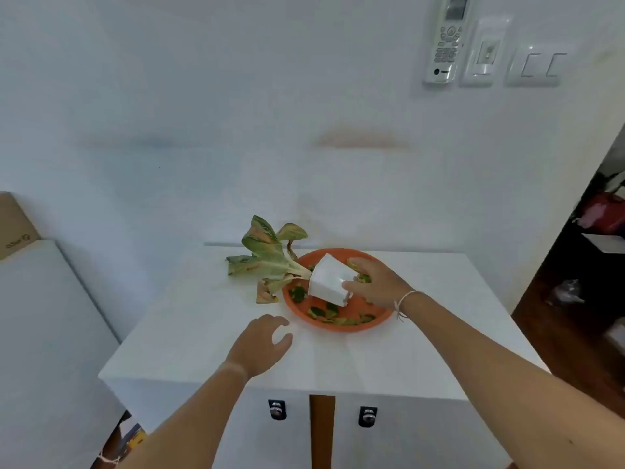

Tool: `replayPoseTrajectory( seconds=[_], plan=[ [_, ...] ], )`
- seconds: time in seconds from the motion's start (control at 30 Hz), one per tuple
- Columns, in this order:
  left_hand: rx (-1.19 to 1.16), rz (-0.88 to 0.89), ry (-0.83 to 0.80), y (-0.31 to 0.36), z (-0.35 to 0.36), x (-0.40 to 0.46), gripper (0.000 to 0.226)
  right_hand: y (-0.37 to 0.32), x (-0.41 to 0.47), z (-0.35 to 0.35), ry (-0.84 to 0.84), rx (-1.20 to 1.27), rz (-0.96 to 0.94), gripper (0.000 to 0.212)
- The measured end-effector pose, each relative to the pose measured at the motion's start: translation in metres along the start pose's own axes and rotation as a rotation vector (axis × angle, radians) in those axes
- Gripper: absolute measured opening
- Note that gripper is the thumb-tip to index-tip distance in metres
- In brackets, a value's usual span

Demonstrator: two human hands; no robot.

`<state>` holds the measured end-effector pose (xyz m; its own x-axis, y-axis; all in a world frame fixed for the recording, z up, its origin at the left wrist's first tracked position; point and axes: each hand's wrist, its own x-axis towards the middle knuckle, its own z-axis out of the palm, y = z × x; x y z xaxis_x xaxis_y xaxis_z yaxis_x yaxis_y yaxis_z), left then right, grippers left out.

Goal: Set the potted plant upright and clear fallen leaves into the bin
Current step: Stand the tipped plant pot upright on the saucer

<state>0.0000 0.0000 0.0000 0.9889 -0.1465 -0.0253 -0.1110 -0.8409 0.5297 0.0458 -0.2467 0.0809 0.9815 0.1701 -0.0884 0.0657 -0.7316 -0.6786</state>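
A white square pot (329, 277) lies tipped on its side on an orange round tray (368, 321), its green and pink-tinted plant (267, 257) spilling left onto the white table (203, 333). My right hand (373, 280) grips the pot's base end, thumb on the near side and fingers over the top. Several small green leaf pieces (326, 313) lie scattered on the tray. One wilted leaf (265, 292) rests on the table by the tray's left rim. My left hand (263, 341) hovers open over the table, just left of the tray. No bin is visible.
The table stands against a white wall. Two dark knobs (277, 409) are on its front. A white surface with a cardboard box (15, 228) lies at the left. A remote holder and switches (480, 49) hang on the wall. A dark doorway opens at the right.
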Motion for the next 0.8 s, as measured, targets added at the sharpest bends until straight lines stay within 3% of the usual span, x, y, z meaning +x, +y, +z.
replayPoseTrajectory(
  seconds=[0.43, 0.8],
  plan=[
    [0.085, 0.217, -0.036, -0.047, 0.015, 0.043, 0.042, -0.018, 0.049, 0.044, 0.097, -0.158, 0.093, 0.075],
    [0.154, 0.193, 0.043, -0.047, 0.032, 0.05, 0.068, -0.006, 0.086, 0.039, -0.005, -0.223, 0.072, 0.089]
  ],
)
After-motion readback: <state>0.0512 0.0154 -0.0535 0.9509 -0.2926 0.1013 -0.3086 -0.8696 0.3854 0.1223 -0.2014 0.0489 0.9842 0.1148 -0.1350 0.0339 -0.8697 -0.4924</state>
